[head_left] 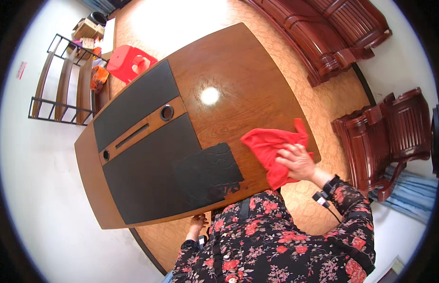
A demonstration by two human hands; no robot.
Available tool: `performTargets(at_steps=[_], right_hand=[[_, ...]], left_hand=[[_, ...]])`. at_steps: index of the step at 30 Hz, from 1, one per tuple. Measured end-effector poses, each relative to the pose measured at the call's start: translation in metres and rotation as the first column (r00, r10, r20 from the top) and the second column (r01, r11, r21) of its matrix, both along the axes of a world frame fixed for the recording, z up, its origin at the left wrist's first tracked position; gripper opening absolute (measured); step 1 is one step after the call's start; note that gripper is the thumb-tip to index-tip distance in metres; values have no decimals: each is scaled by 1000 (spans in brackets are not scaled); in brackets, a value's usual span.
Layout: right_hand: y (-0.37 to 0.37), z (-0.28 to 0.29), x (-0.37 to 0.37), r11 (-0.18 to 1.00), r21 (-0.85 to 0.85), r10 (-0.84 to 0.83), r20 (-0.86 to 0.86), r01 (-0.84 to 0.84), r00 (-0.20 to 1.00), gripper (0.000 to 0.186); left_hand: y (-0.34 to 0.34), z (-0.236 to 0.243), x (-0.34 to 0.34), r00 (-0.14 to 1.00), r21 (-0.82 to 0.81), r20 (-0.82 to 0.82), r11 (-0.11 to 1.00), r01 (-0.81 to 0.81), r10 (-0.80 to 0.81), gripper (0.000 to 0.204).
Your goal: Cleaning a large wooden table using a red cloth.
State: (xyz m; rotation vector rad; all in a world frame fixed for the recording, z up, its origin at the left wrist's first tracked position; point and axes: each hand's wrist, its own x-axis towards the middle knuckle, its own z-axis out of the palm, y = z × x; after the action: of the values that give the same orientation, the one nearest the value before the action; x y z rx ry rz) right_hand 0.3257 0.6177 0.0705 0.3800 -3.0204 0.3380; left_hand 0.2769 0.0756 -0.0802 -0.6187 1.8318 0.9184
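My right hand [297, 162] presses down on a red cloth [269, 147] spread over the right edge of a large brown wooden table [238, 85]. My left hand [197, 223] rests at the table's near edge, fingers curled against the underside of the rim. The table top carries big black inlaid panels [144, 174], a wooden strip with a round hole [167, 112] and a slot between them, and a worn, cracked black patch [207, 172] near me. A glare spot shines on the bare wood.
Dark red wooden armchairs [389, 137] and a bench [323, 33] stand to the right and far right. A red plastic stool [131, 62] sits beyond the table's far corner, beside a metal rack [64, 85] and cardboard boxes [87, 29].
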Motion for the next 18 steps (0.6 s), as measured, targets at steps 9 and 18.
performTargets(at_steps=[9,18], right_hand=[[5,-39,-102,741,27,-641,-268,671,719,63],[-66,-77,-228,794,82,-554,-312,602,772,56]], left_hand=[[-5,-5,-28,992,44,2,991,129,-129,24],[-28,8,98,904,71,-123,912,-403,409,33]])
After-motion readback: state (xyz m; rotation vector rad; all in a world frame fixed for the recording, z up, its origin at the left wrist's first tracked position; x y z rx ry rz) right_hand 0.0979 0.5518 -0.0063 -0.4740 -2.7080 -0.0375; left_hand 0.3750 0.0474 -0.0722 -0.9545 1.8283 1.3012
